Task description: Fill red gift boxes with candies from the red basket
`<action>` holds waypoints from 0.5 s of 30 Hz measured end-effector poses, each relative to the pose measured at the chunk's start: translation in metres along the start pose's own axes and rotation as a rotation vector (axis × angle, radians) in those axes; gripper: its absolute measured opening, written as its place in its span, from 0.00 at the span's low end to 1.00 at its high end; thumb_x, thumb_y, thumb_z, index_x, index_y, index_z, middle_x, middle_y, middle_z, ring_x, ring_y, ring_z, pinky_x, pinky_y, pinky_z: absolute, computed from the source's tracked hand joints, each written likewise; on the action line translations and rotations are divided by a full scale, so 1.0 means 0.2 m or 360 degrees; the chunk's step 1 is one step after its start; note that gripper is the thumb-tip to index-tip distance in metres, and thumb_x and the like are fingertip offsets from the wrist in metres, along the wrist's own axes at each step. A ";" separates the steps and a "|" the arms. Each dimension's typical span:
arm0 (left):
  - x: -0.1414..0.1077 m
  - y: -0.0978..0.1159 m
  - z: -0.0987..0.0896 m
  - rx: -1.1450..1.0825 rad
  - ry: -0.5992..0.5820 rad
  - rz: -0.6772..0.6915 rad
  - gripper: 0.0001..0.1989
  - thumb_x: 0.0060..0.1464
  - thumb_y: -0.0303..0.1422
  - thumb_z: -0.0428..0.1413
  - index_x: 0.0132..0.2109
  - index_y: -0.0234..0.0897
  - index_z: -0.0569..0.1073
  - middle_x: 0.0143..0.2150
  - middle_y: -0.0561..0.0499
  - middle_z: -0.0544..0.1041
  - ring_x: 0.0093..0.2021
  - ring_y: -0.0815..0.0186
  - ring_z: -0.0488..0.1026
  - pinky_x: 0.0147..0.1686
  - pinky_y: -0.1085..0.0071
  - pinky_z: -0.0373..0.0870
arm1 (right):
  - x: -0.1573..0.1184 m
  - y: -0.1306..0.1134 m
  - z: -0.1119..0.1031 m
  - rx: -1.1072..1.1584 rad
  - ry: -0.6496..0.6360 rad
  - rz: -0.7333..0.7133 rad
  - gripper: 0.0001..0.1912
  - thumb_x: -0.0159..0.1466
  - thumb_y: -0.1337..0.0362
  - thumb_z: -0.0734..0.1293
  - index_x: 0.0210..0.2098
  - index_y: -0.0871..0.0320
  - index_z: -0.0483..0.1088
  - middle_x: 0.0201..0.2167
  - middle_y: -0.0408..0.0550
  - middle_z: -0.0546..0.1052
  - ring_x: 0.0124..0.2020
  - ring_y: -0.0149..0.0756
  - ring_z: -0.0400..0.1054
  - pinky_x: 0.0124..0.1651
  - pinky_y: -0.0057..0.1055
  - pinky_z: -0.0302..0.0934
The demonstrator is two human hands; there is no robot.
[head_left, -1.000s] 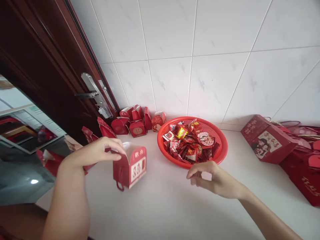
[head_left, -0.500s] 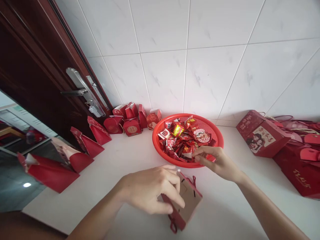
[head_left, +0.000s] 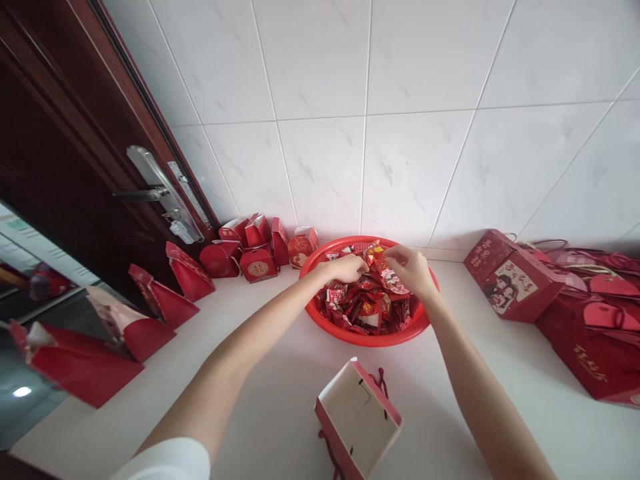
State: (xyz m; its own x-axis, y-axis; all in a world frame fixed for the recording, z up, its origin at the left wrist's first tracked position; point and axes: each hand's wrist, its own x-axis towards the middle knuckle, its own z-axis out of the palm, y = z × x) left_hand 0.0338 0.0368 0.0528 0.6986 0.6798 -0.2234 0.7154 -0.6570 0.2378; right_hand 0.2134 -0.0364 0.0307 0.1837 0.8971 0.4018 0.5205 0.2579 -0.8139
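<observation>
Both hands are over a red plastic basket [head_left: 367,339] heaped with wrapped candies [head_left: 370,303]. My left hand [head_left: 350,268] reaches into its left middle, fingers drawn together among the wrappers; what they grip is hidden. At the back right of the heap, my right hand [head_left: 411,268] pinches a red wrapped candy [head_left: 376,253] between thumb and fingers. Nearer to me, an open red gift box [head_left: 357,417] lies with its pale inside facing up and red cords at its sides. Neither hand touches this box.
Red paper boxes [head_left: 259,263] stand against the tiled wall at the back left. Several taller red boxes [head_left: 80,363] line the left counter edge, beside a dark door [head_left: 65,133]. To the right are a printed red box [head_left: 515,280] and red gift bags [head_left: 590,347].
My left hand has left the gift box and moved forward into the candy basket. My right hand has shifted from the basket's front right to farther back. The view has tilted slightly.
</observation>
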 end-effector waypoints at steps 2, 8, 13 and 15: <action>0.06 0.02 0.03 0.0062 -0.0003 -0.0026 0.20 0.55 0.19 0.52 0.48 0.38 0.82 0.48 0.46 0.84 0.47 0.59 0.80 0.48 0.70 0.72 | 0.05 0.05 0.00 -0.0012 0.0138 0.0104 0.11 0.54 0.66 0.62 0.31 0.55 0.77 0.34 0.49 0.84 0.37 0.43 0.77 0.46 0.38 0.69; 0.09 0.06 0.13 0.0186 -0.0023 -0.0091 0.14 0.57 0.24 0.53 0.46 0.31 0.81 0.49 0.33 0.82 0.47 0.49 0.80 0.45 0.63 0.74 | 0.08 0.20 -0.05 -0.0063 0.0226 0.0263 0.15 0.54 0.65 0.62 0.37 0.58 0.77 0.35 0.52 0.84 0.39 0.45 0.79 0.44 0.39 0.71; 0.12 0.06 0.15 0.0161 -0.0093 -0.0138 0.13 0.60 0.29 0.52 0.44 0.31 0.81 0.47 0.33 0.82 0.46 0.48 0.80 0.43 0.63 0.72 | 0.09 0.26 -0.03 -0.0133 0.0088 0.0323 0.18 0.53 0.68 0.65 0.43 0.56 0.78 0.40 0.52 0.84 0.44 0.44 0.78 0.47 0.37 0.70; 0.13 0.05 0.13 0.0125 -0.0111 -0.0148 0.14 0.60 0.30 0.51 0.45 0.31 0.81 0.47 0.34 0.82 0.45 0.50 0.79 0.41 0.65 0.71 | 0.09 0.27 -0.01 -0.0165 0.0013 0.0339 0.21 0.52 0.70 0.66 0.45 0.56 0.78 0.42 0.53 0.83 0.45 0.44 0.78 0.46 0.36 0.70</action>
State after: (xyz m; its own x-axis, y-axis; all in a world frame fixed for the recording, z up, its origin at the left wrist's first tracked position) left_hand 0.0588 0.0390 0.0245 0.6264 0.7166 -0.3067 0.7743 -0.6174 0.1388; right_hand 0.2469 -0.0077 -0.0050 0.3051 0.9244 0.2289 0.5518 0.0244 -0.8336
